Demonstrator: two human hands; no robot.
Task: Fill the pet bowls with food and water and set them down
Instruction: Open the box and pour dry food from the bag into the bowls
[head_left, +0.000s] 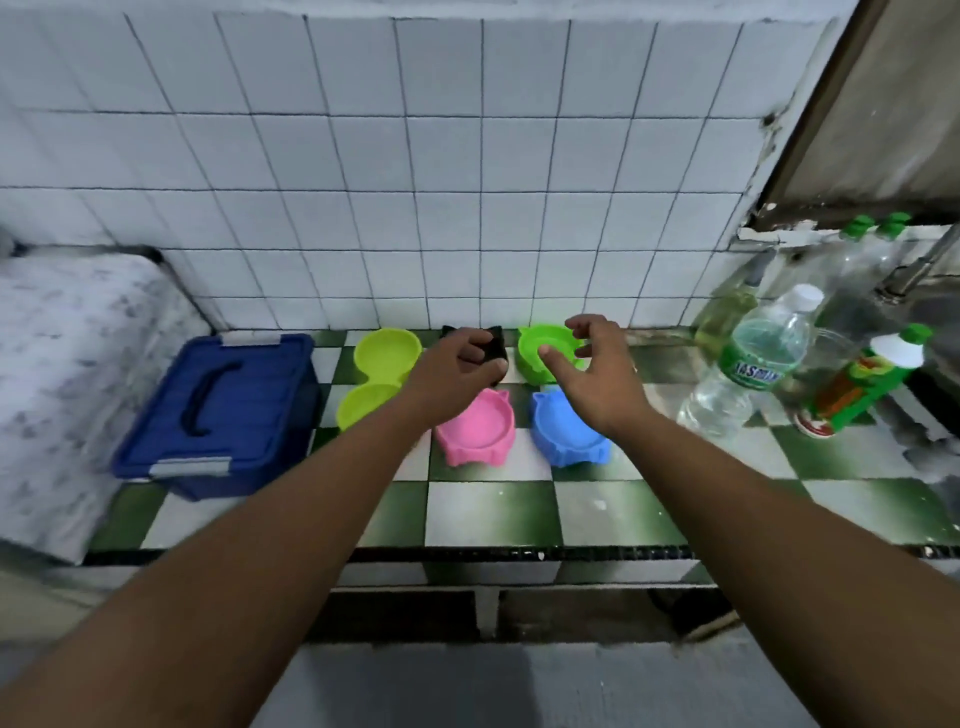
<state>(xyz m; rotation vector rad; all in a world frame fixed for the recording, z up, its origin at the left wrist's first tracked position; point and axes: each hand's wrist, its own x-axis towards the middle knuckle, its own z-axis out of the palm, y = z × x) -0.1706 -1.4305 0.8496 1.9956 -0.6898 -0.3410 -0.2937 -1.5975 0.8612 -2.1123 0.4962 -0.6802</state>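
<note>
Several pet bowls sit on the green-and-white checkered counter (493, 512). A yellow-green double bowl (382, 371) lies at the left. A black cat-eared bowl (494, 347) stands by the wall, and my left hand (457, 371) grips its near rim. A bright green bowl (545, 353) is to its right; my right hand (592, 364) hovers over it with fingers spread and loosely curved, holding nothing. A pink bowl (480, 428) and a blue bowl (569, 428) sit in front, both empty. A clear water bottle (748, 364) with a green label stands at the right.
A blue lidded storage box (218, 410) sits at the counter's left end beside a marbled block (67, 364). More bottles, one with a green cap and orange label (862, 384), crowd the right side near a faucet (919, 265). A tiled wall backs the counter.
</note>
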